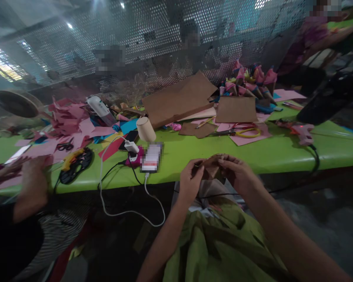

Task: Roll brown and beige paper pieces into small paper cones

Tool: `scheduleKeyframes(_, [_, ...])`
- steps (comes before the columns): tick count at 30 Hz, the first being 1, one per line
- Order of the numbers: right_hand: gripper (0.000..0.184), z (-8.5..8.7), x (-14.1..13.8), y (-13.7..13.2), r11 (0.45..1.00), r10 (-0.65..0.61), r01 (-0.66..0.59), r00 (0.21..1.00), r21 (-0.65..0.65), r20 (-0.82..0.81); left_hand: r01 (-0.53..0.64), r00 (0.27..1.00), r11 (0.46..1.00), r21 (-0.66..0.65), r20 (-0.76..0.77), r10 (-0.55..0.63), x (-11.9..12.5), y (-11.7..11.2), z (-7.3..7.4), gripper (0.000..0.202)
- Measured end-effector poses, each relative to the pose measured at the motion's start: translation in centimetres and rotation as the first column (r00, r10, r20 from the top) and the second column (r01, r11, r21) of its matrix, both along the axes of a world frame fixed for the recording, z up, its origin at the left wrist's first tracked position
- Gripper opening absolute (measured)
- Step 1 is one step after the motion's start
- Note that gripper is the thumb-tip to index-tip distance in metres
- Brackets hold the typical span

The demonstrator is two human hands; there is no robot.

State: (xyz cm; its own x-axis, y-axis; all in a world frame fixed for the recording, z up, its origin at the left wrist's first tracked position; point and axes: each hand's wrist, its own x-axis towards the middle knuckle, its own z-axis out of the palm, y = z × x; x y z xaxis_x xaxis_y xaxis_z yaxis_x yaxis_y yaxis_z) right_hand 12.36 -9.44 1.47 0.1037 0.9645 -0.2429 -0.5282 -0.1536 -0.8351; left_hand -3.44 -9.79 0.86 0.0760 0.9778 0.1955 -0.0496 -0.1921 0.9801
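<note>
Between my two hands, over my lap at the table's front edge, is a small folded piece of brown paper. My left hand pinches its left side with thumb and fingers. At its upper right edge, my right hand grips the paper, thumb on the near face. Beyond my hands lie a brown paper sheet, a smaller brown scrap, a pencil and yellow-and-red-handled scissors on pink paper.
A pink glue gun with a black cord lies right on the green table. Left of my hands are a charging phone, a white cable and a paper cup. Pink paper cones stand behind; a co-worker's arm is at left.
</note>
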Motion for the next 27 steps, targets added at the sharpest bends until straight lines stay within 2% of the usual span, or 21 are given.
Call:
scheduleKeyframes(7, [0.032,-0.1,0.2,0.0,0.998,0.061,-0.061,0.998,0.014,-0.029,0.055,0.993,0.994,0.097,-0.109,-0.044,-0.7,-0.3,0.7,0.030])
scheduleKeyframes(19, [0.032,0.5,0.1,-0.2,0.998,0.059,-0.059,0.998,-0.010,-0.027,0.112,0.962,0.960,0.257,-0.269,-0.040,-1.4,0.1,0.6,0.044])
scheduleKeyframes(27, [0.033,0.5,0.2,-0.3,0.991,0.135,-0.135,0.991,0.007,-0.003,0.089,0.961,0.957,0.277,-0.277,-0.009,-1.3,0.1,0.7,0.041])
